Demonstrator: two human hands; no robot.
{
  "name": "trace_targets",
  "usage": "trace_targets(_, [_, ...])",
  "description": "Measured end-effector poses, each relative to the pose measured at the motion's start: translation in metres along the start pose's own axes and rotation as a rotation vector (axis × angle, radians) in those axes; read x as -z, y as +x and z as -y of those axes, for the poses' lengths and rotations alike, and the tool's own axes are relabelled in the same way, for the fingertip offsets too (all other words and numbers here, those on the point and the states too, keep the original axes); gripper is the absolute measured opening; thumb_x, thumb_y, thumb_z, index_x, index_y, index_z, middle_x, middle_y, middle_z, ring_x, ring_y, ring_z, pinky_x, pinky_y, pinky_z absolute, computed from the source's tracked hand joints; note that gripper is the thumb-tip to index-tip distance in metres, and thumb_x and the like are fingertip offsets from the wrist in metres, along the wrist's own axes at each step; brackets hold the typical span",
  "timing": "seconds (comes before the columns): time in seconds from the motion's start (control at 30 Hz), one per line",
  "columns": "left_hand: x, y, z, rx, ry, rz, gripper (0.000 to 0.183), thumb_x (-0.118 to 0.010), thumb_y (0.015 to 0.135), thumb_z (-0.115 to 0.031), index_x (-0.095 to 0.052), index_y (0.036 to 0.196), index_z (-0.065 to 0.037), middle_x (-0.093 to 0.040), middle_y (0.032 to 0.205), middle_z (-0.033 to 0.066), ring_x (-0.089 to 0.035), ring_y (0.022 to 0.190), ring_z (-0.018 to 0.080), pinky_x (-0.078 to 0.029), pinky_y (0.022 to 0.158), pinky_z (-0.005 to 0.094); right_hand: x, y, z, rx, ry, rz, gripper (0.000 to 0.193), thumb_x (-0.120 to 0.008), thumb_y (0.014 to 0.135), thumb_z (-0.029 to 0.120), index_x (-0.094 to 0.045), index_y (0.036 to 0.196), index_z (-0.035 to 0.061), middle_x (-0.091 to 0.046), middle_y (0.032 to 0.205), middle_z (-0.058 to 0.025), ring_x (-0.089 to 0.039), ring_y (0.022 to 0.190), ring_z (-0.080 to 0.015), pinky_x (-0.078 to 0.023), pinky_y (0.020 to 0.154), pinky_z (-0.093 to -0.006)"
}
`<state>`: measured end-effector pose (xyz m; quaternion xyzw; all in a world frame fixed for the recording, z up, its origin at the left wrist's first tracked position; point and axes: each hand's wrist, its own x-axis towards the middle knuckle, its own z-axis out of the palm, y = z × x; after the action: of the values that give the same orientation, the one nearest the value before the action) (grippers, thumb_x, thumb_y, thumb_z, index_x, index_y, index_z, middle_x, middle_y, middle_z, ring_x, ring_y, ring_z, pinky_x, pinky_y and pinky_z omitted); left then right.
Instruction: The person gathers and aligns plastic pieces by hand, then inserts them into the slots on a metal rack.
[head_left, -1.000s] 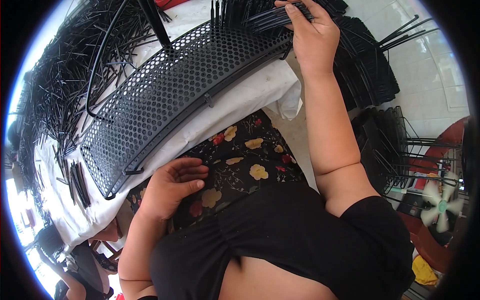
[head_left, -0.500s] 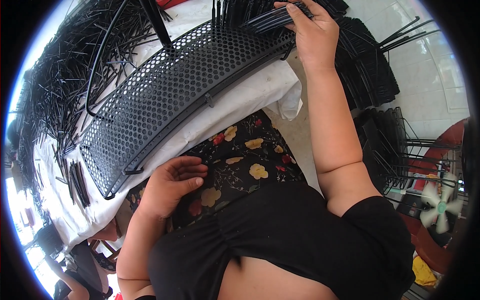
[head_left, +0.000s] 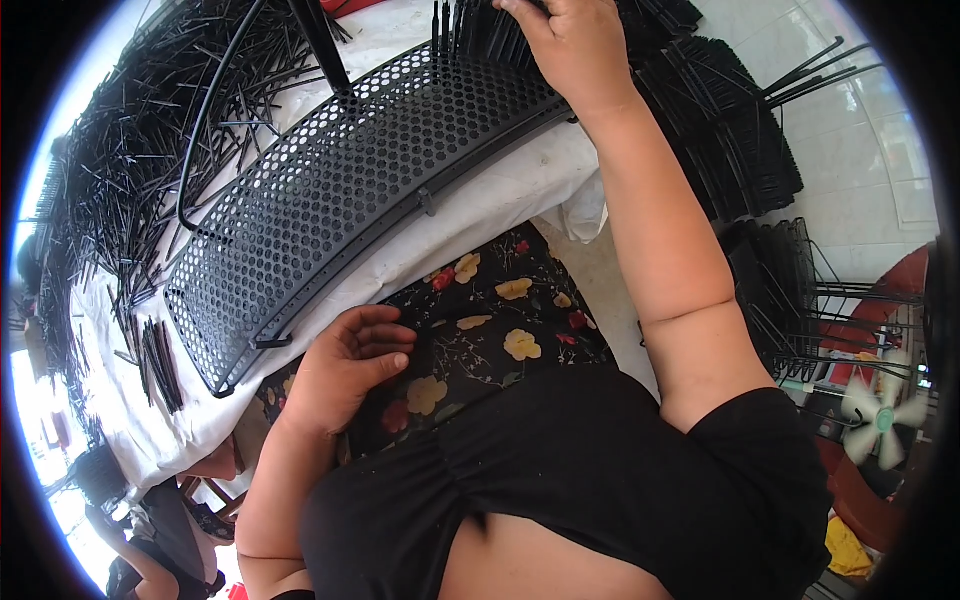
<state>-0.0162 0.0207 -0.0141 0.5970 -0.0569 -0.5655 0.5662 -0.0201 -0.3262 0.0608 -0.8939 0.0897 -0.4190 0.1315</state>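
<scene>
A long, curved black perforated panel with round holes lies on the white-covered table in front of me. Thin black sticks stand close together at its far right end. Over that end is my right hand, its thumb and fingers drawn together at the top edge of the picture. Whatever they pinch is cut off or hidden. My left hand rests on my flowered lap, palm up, fingers loosely bent and thumb apart, with nothing in it. It lies just below the panel's near left end.
A big heap of loose black sticks covers the left of the table, with a small bundle nearer. Black posts rise behind the panel. Stacked black racks stand at right, near a fan. Another person is at lower left.
My right hand has moved left and farther away, toward the top edge. The fan of black sticks it held no longer shows in its fingers. My left hand stays nearly still.
</scene>
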Motion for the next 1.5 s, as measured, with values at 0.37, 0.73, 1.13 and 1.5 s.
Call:
trace_targets(0.37, [0.004,-0.001,-0.002,0.020,0.006,-0.004,0.045,-0.069,0.086,0.001,-0.053,0.128,0.001,-0.063,0.116,0.0111,-0.061,0.106,0.0164,-0.051,0.091,0.0288,0.004,0.012,-0.016,-0.159,-0.035,0.290,0.029,-0.058,0.095,0.022,-0.070,0.113,0.0028,-0.067,0.117,-0.0197,-0.054,0.124,-0.0386,-0.042,0.105,-0.0438])
trace_targets(0.73, [0.173,-0.124,-0.032,-0.746,-0.096,-0.249,0.063,-0.065,0.093,-0.032,-0.042,0.139,0.004,-0.059,0.120,0.0129,-0.062,0.102,0.0253,-0.050,0.093,0.0452,0.021,0.005,-0.045,-0.067,-0.023,0.394,0.048,-0.048,0.102,0.027,-0.044,0.144,0.0041,-0.053,0.141,-0.0203,-0.045,0.135,-0.0367,-0.036,0.111,-0.0402])
trace_targets(1.13, [0.332,-0.135,0.085,-0.316,0.411,-1.336,0.069,-0.081,0.081,-0.030,-0.051,0.134,0.004,-0.061,0.121,0.0203,-0.057,0.113,0.0314,-0.045,0.099,0.0379,-0.015,-0.010,-0.005,0.391,-0.335,-0.230,0.030,-0.067,0.090,0.014,-0.068,0.119,0.0083,-0.066,0.122,-0.0153,-0.057,0.120,-0.0335,-0.038,0.108,-0.0455])
trace_targets(1.5, [0.283,-0.090,0.021,0.289,1.048,-1.492,0.113,-0.082,0.064,-0.040,-0.025,0.151,0.003,-0.029,0.153,0.0306,-0.021,0.145,0.0459,-0.027,0.116,0.0494,-0.030,-0.087,0.017,0.351,-0.081,-0.063,0.032,-0.069,0.089,0.005,-0.065,0.120,0.0060,-0.054,0.137,-0.0107,-0.043,0.132,-0.0302,-0.034,0.110,-0.0403])
